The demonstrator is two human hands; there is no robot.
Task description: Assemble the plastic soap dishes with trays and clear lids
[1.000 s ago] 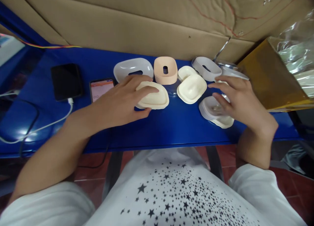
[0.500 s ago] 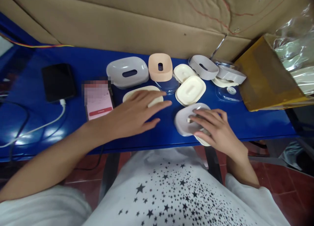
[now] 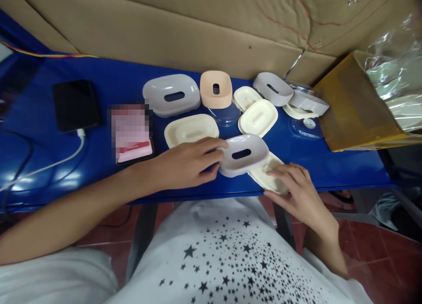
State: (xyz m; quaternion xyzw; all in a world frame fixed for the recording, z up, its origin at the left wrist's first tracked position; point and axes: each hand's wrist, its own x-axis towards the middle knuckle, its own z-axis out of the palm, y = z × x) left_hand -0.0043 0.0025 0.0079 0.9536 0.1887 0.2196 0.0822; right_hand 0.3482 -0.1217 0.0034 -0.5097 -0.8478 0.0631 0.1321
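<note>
Dish (image 3: 258,154) is overlapping cream lid (image 3: 266,182); left hand (image 3: 198,163) is seemingly pinching dish, right hand (image 3: 293,187) pinching lid; uneven tugging could be tipping dish.

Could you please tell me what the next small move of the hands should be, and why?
Perhaps the right hand should slide the cream piece clear of the grey slotted dish, since it touches that piece, the dish partly overlaps it, and the left hand holds the dish's left end.

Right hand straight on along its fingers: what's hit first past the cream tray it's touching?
Probably the front grey dish, which overlaps the cream tray in this view; height between them is unclear.
</note>
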